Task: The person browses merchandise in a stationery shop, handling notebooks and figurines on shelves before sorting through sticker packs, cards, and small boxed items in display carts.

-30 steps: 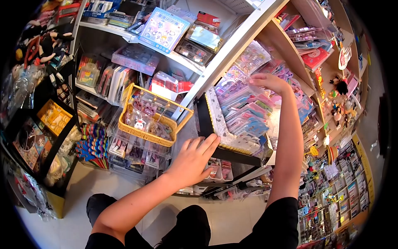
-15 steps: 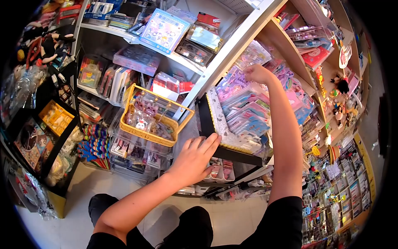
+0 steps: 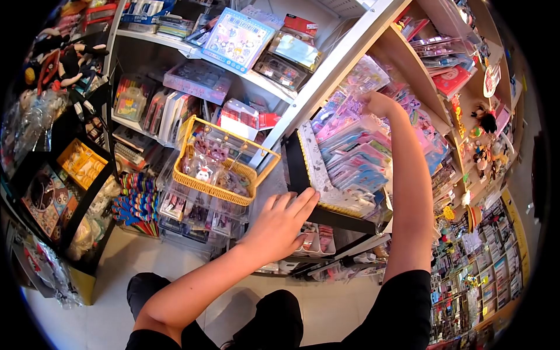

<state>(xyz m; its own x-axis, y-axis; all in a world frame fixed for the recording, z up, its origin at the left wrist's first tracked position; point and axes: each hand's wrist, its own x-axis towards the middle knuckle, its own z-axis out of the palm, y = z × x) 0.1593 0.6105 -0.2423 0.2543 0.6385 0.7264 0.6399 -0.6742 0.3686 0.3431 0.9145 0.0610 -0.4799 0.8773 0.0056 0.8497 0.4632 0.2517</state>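
My left hand [image 3: 275, 226] rests with fingers stretched out at the front corner of a black-framed display box [image 3: 344, 220]. The box has a patterned white lining and holds rows of flat, colourful plastic packets [image 3: 360, 165]. My right hand [image 3: 382, 106] reaches over them to the purple packets [image 3: 338, 115] towards the back. Its fingers are curled down among these, and the fingertips are hidden. What they grip, if anything, does not show.
Left of the box, a yellow wicker basket [image 3: 214, 189] with small wrapped items sits on clear plastic drawers [image 3: 175, 224]. Boxed goods fill the white shelf [image 3: 256, 76] behind. Wooden shelving [image 3: 408, 81] rises at the right, a black rack [image 3: 87, 224] at far left.
The whole view has shifted slightly, so things appear a little further right. My right hand has moved slightly right over the packets. My left hand stays at the box corner.
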